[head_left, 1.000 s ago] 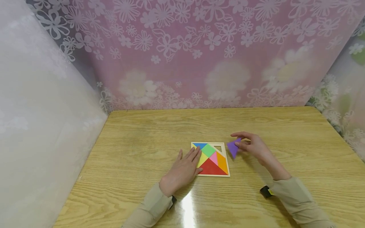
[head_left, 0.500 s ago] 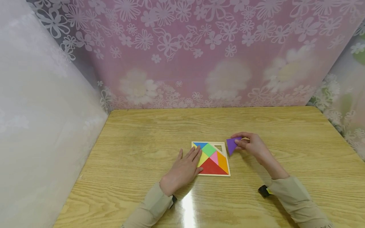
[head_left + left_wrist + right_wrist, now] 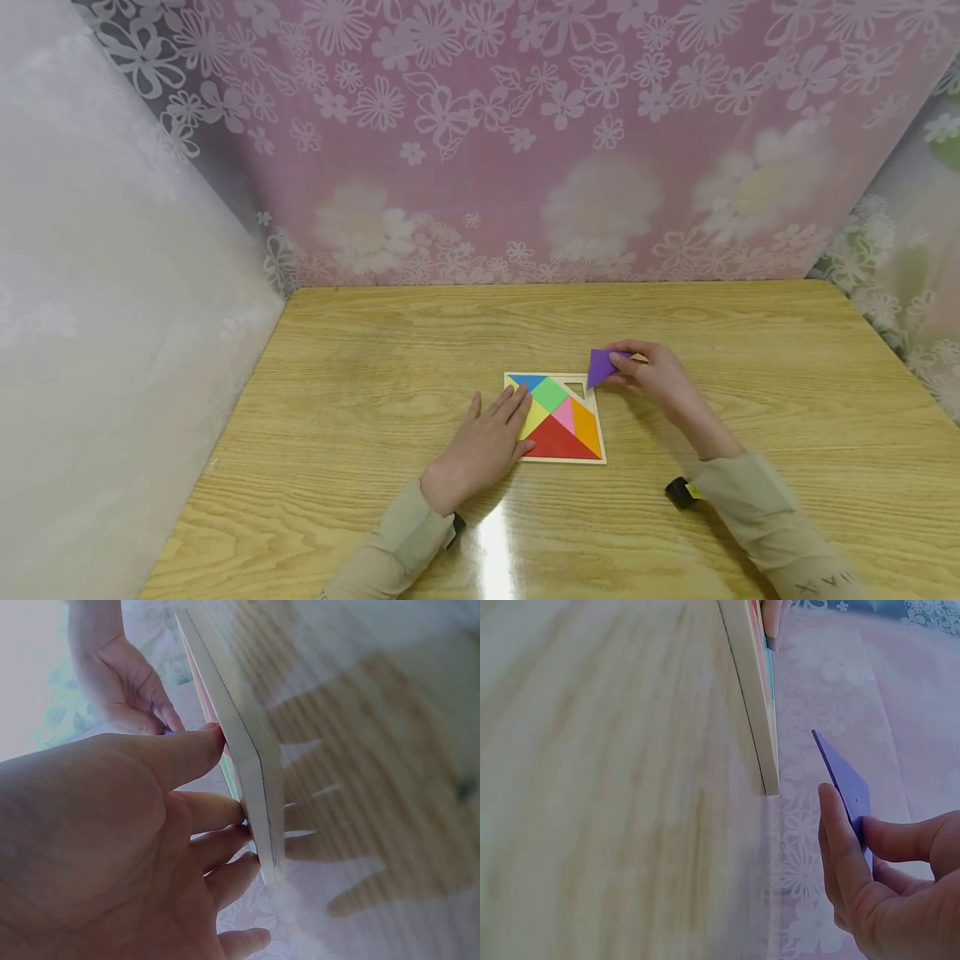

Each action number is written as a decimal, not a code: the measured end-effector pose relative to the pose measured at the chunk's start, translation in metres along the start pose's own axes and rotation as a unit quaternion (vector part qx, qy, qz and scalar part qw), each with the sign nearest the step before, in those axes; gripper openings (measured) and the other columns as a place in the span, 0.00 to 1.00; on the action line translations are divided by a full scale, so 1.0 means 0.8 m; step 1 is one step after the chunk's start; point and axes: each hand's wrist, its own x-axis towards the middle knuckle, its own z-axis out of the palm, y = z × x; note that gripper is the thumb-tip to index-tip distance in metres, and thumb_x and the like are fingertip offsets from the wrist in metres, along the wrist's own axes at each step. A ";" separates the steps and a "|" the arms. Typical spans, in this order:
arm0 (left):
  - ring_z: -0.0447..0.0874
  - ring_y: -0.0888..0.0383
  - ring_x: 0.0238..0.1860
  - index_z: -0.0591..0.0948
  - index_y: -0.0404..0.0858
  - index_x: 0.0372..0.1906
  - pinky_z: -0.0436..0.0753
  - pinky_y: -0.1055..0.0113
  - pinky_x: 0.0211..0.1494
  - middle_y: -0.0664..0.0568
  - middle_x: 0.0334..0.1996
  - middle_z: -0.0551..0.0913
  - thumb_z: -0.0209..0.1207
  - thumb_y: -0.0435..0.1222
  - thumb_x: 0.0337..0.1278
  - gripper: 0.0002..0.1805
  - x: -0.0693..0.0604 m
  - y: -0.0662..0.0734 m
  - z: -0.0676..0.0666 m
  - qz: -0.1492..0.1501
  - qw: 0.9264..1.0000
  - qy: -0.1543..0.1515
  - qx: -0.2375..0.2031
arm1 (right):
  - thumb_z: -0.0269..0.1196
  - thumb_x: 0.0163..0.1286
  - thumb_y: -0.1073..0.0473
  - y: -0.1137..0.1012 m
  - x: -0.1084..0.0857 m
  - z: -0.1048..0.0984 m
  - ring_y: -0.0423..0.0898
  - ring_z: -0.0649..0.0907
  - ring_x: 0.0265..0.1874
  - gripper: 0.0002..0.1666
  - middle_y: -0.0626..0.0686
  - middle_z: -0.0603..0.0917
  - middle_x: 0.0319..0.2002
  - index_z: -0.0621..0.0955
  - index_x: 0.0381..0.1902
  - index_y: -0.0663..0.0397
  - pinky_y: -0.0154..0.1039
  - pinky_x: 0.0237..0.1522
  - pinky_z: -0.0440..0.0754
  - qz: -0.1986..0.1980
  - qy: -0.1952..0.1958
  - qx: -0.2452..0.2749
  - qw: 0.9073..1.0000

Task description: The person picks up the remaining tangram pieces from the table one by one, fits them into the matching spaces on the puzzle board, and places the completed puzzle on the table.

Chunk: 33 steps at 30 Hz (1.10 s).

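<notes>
A square wooden tangram tray (image 3: pixel 570 461) lies on the table, with red, orange, pink, green, blue and yellow pieces in it. Its upper right corner shows a hollow with a dark triangular opening (image 3: pixel 576 388). My left hand (image 3: pixel 483 446) rests flat with extended fingers over the tray's left side, hiding part of the yellow piece; in the left wrist view, its thumb and fingertips touch the tray's edge. Between thumb and fingers, my right hand (image 3: pixel 660 379) pinches a purple triangle piece (image 3: pixel 847 784). That piece is raised above the tray's upper right corner, apart from the tray in the right wrist view.
The wood-grain table (image 3: pixel 360 350) extends around the tray on all sides. A pink flowered cloth (image 3: pixel 465 167) hangs behind its far edge, and a pale cloth (image 3: pixel 135 292) stands at the left. Black wrist devices sit under both sleeves.
My right hand has moved left and slightly away from me, bringing the purple triangle piece from beside the tray to its upper right corner. The piece has turned somewhat. My left hand stays put.
</notes>
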 end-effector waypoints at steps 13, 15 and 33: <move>0.55 0.52 0.79 0.60 0.37 0.79 0.57 0.43 0.78 0.49 0.80 0.57 0.47 0.51 0.79 0.35 -0.001 0.000 0.001 0.001 1.000 0.003 0.007 | 0.63 0.74 0.61 -0.005 0.016 0.020 0.40 0.86 0.36 0.21 0.71 0.85 0.48 0.80 0.56 0.76 0.35 0.41 0.87 -0.053 0.020 -0.035 0.998; 0.54 0.53 0.79 0.60 0.37 0.79 0.57 0.43 0.78 0.49 0.80 0.57 0.47 0.51 0.79 0.35 -0.001 0.000 0.002 -0.001 1.000 0.001 0.004 | 0.64 0.74 0.61 -0.005 0.017 0.022 0.41 0.87 0.36 0.21 0.69 0.86 0.46 0.81 0.55 0.75 0.35 0.40 0.87 -0.053 0.022 -0.046 0.997; 0.55 0.52 0.79 0.60 0.37 0.79 0.58 0.43 0.78 0.49 0.79 0.58 0.47 0.51 0.79 0.34 0.000 -0.001 0.003 0.002 1.000 0.009 0.007 | 0.68 0.69 0.61 -0.006 0.011 0.021 0.51 0.86 0.36 0.14 0.57 0.89 0.37 0.85 0.50 0.63 0.38 0.36 0.81 -0.083 0.001 -0.230 0.970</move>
